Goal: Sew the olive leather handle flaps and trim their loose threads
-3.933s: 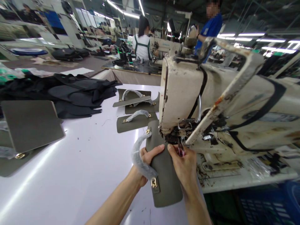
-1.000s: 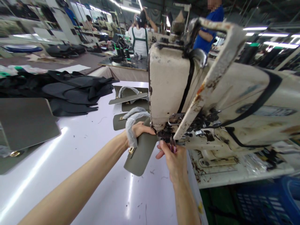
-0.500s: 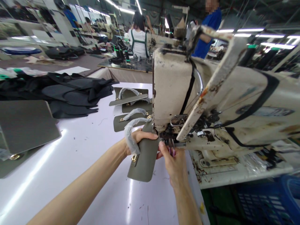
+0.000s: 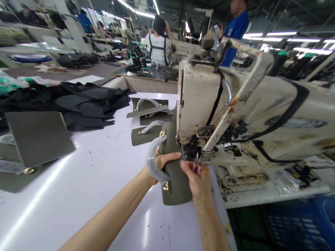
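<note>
In the head view, a long green-gray flap (image 4: 176,176) lies on the white table (image 4: 110,198), right up beside the big old sewing machine (image 4: 196,97). One end points toward the person and the other end points away. It sits between the two hands. Its wrapped handle (image 4: 150,160) loops out on the left side, with a gold ring (image 4: 165,185) at the near end and another at the far end.

The left hand (image 4: 160,163) comes in by the handle. Its thumb lies flat on top of the flap, pointing at the machine. The other fingers are mostly hidden, so I cannot tell if they pinch the flap. The right hand (image 4: 198,181) is at the right edge of the flap. Its thumb tip touches that edge, just below the sewing foot. This hand is also closed around small scissors (image 4: 198,168) with pink on them, and the blades poke up next to the machine.

Behind the left hand lies another flap (image 4: 142,137) with a wrapped handle, and more lie farther back. A flat gray board (image 4: 42,137) and a heap of black cloth (image 4: 89,104) are far to the left.
</note>
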`<state>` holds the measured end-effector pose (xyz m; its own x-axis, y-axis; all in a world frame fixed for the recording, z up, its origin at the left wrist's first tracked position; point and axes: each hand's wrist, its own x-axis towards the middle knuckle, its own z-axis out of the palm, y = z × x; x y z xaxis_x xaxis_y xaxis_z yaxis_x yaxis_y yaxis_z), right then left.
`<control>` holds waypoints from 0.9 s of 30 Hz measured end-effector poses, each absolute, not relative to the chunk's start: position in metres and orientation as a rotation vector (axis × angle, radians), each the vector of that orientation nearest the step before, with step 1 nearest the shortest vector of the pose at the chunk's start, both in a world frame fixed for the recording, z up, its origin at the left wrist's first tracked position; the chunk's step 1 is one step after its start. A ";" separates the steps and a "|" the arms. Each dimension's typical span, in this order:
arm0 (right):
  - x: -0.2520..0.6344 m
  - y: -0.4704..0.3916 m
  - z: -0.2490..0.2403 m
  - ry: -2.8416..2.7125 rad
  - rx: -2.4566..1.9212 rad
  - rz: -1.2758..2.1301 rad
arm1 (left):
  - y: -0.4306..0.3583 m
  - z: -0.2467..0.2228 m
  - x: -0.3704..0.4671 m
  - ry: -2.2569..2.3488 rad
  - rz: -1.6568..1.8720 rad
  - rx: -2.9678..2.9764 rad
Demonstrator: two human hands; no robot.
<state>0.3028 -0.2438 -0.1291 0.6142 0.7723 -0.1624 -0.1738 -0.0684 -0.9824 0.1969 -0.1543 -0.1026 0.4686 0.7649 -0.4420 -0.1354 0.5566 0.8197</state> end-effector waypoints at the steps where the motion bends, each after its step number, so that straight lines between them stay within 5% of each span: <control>1: 0.303 -0.243 -0.130 -0.533 -1.434 0.841 | -0.155 -0.101 0.198 0.916 0.653 0.797; 27: 0.305 -0.235 -0.132 -0.529 -1.395 0.831 | -0.149 -0.103 0.205 0.894 0.752 0.676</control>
<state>0.3050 -0.2347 -0.1325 0.6216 0.7699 -0.1448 -0.1946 -0.0273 -0.9805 0.2048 -0.1489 -0.1026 0.4151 0.8027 -0.4282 -0.2849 0.5617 0.7767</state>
